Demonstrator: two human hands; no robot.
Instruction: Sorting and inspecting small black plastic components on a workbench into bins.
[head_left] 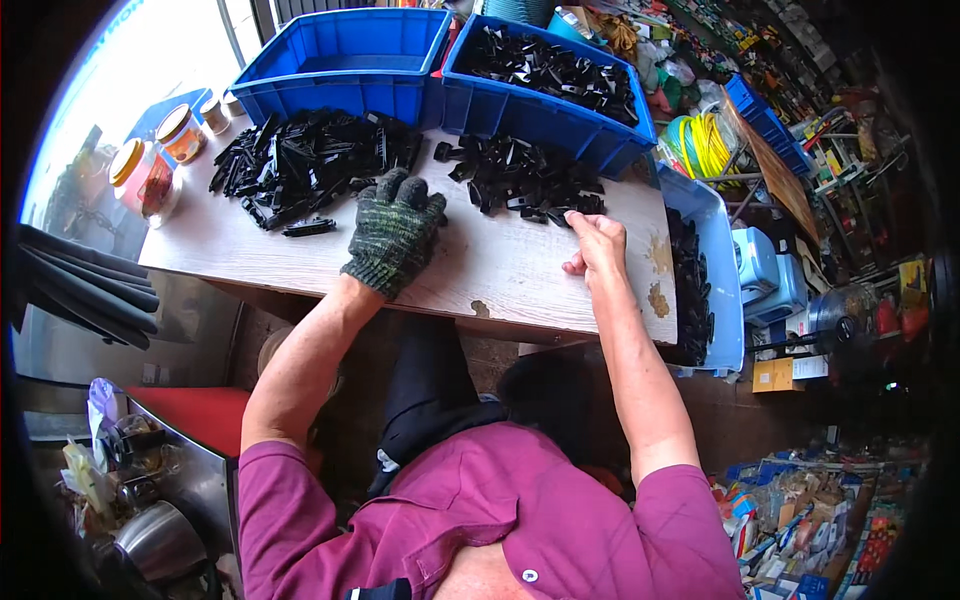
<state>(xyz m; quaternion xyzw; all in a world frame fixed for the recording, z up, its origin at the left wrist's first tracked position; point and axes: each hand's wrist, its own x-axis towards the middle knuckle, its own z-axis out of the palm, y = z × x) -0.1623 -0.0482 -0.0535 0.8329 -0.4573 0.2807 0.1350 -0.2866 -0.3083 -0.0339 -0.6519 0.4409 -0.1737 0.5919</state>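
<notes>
Black plastic pieces (310,162) lay in two heaps on a wood-grain tabletop (505,265), before blue crates (320,98). Open room ran between the heaps to the near edge. The gloved left hand (395,228) was curled beside the left heap; the right hand (600,243) had fingertips at the right heap's edge. Neither hand's grip could be determined.
</notes>
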